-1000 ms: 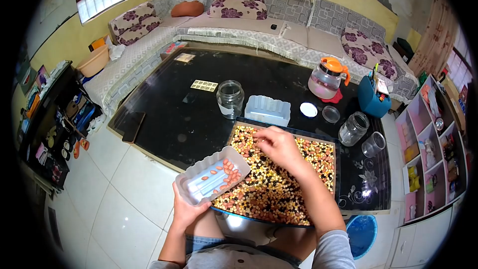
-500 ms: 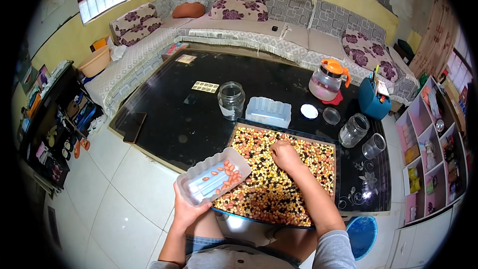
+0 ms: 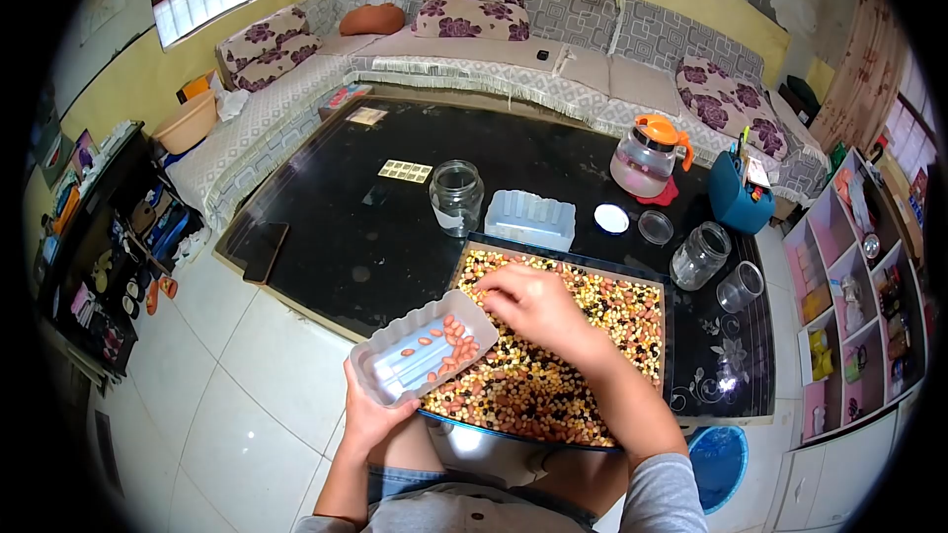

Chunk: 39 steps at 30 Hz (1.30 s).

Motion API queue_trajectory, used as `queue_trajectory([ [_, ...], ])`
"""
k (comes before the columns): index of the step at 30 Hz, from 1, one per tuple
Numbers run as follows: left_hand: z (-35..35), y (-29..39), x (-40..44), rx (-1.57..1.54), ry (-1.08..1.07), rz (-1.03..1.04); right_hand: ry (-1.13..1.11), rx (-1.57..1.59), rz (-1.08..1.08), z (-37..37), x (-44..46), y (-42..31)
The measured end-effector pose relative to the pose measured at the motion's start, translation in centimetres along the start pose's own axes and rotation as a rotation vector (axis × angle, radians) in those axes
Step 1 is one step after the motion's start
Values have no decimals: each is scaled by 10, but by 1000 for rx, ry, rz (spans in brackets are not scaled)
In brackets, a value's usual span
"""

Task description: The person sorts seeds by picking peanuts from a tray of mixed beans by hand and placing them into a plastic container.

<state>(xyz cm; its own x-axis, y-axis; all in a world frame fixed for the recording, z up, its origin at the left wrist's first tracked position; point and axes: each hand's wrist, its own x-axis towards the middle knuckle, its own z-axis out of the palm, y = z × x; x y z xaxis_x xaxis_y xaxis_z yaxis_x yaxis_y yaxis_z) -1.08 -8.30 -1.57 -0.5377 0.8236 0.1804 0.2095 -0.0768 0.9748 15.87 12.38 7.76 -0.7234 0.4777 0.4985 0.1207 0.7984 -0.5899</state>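
Observation:
My left hand (image 3: 378,413) grips a translucent plastic container (image 3: 367,375) with wavy sides, tilted over the tray's left edge. Several reddish peanuts (image 3: 456,343) lie inside it, mostly toward its right end. A wide shallow tray (image 3: 664,336) rests at the table's front edge, full of mixed yellow corn kernels, black beans and peanuts (image 3: 533,395). Above the tray's left part, close to the container's right rim, is my right hand (image 3: 541,310). Its fingers are bent together, and what they hold, if anything, cannot be made out.
Behind the tray on the black table (image 3: 326,188) stand a glass jar (image 3: 456,199) and a second plastic container (image 3: 530,221). To the right are lids, another jar (image 3: 700,257), a glass cup (image 3: 740,287), an orange-topped pitcher (image 3: 647,160) and a teal holder (image 3: 742,199). A phone (image 3: 266,253) lies left.
My right hand has lifted from the grains in the tray and moved left toward the container. My left hand and the container stay in the same place.

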Motion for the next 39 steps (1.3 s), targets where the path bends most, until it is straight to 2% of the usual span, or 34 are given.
queue_trajectory([
  [2,0,0,0,2,3,0,-59,33,-119,12,0,-10],
  [7,-1,-6,0,38,10,19,-97,66,-85,5,-3,-14],
  [11,-2,-7,-1,34,6,13,36,-72,119,-16,-15,26],
  [12,-2,-5,-1,50,7,11,-52,-133,264,-20,-20,34],
  [15,-1,-5,-1,44,9,12,-191,-269,420,-20,-38,68],
  [20,0,0,-1,30,5,13,-220,-357,426,0,-67,107],
  [25,1,-1,-1,14,9,21,-282,-423,452,4,-69,107],
  [29,0,-3,-1,22,14,12,-320,-436,428,7,-69,110],
  [32,1,-3,-1,2,17,21,-225,-358,439,-1,-57,90],
  [34,0,-4,-1,41,14,19,-115,-279,303,-9,-41,62],
  [35,0,-5,-1,42,13,19,-115,-279,303,-10,-35,50],
  [37,0,-6,-1,28,18,22,-11,-150,105,-7,-23,27],
  [39,1,-5,-1,14,19,17,-31,-96,31,1,-14,5],
])
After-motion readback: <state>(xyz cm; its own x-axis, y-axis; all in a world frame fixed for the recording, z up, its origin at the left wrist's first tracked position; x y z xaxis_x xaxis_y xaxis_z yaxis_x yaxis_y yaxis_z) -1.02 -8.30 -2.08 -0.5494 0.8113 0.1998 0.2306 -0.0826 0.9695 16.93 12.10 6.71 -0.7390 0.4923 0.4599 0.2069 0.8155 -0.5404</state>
